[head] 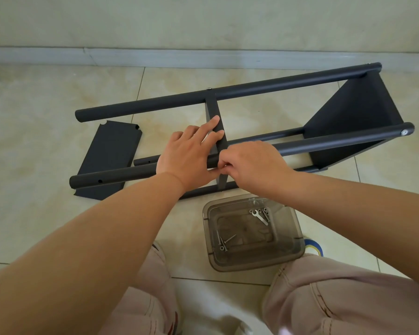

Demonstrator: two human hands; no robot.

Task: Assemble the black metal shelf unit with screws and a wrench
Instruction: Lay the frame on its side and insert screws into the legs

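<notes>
**Shelf frame on its side, both hands at the middle panel**

The black shelf unit [240,93] lay across the tiled floor [46,97] at mid-frame. The left hand [186,155] rested, fingers straight, on the middle panel [215,122] and near tube. The right hand [249,165] curled at the tube-panel joint; what it pinched could not be told. A loose panel [111,153] lay at left. Below centre, a clear tub [298,240] held the wrench [260,216] and screws [224,241], just beside the knees [348,293].
</notes>
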